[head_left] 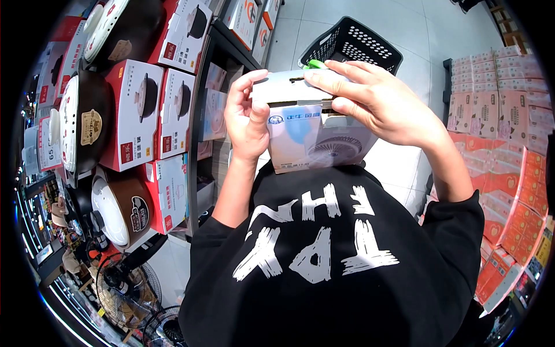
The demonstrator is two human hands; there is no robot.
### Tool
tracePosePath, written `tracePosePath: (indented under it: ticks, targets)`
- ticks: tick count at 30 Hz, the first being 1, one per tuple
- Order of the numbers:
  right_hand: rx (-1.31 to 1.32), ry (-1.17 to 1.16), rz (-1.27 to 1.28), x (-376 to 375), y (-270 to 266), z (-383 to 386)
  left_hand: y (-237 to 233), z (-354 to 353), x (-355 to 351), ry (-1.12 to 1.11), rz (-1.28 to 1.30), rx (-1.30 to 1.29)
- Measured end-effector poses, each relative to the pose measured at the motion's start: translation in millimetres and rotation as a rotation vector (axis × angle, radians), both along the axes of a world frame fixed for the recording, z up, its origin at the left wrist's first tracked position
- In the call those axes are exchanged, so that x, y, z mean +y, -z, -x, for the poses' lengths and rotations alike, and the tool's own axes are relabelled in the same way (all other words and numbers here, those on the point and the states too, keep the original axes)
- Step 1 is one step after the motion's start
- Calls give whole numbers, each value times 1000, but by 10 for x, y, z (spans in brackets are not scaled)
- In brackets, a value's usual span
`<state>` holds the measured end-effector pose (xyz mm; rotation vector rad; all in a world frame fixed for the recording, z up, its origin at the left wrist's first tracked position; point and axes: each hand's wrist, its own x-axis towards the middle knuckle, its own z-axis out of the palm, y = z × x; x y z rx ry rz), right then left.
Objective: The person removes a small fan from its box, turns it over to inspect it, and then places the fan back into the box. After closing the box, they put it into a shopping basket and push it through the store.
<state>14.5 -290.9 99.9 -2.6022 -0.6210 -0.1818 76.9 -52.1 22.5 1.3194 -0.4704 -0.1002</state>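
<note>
A box (315,136) with a fan picture on its side is held up against the front of my black shirt. My left hand (245,115) grips the box's left edge, its thumb on the near side and its fingers behind. Across the top flap (280,87) lies my right hand (381,101), its fingers stretched out and pressing flat on the cardboard. A green handle (315,64) shows at the top rear edge of the box, next to my right fingertips.
Beyond the box, a dark perforated basket (370,46) stands on the tiled floor. Shelves with pots (87,124) and red boxes (134,115) line the left. Stacked pink cartons (485,115) are at the right. A fan (127,289) stands at lower left.
</note>
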Motion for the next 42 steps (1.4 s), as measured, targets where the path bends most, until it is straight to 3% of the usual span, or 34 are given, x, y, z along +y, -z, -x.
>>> tracePosePath:
  ticks: [7, 12, 18, 19, 24, 27, 37, 42]
  targets:
    - [-58, -135, -21, -89, 9, 66, -26, 6, -22, 15, 32, 10]
    - [-131, 25, -34, 8, 213, 77, 114, -69, 8, 52, -131, -15]
    - [-37, 97, -282, 15, 349, 10, 232, -113, -28, 134, -5, 124]
    - [148, 104, -326, -31, 325, 8, 255, -125, -51, 109, -17, 143]
    - [248, 173, -459, -73, 479, -45, 266, -189, -103, 124, -45, 227]
    - [165, 244, -581, -19, 562, -29, 248, -209, -98, 147, -37, 319]
    - [-413, -14, -284, -64, 680, -20, 209, -198, -106, 165, -97, 275]
    - [-330, -9, -309, -38, 666, 11, 235, -217, -100, 181, -154, 280]
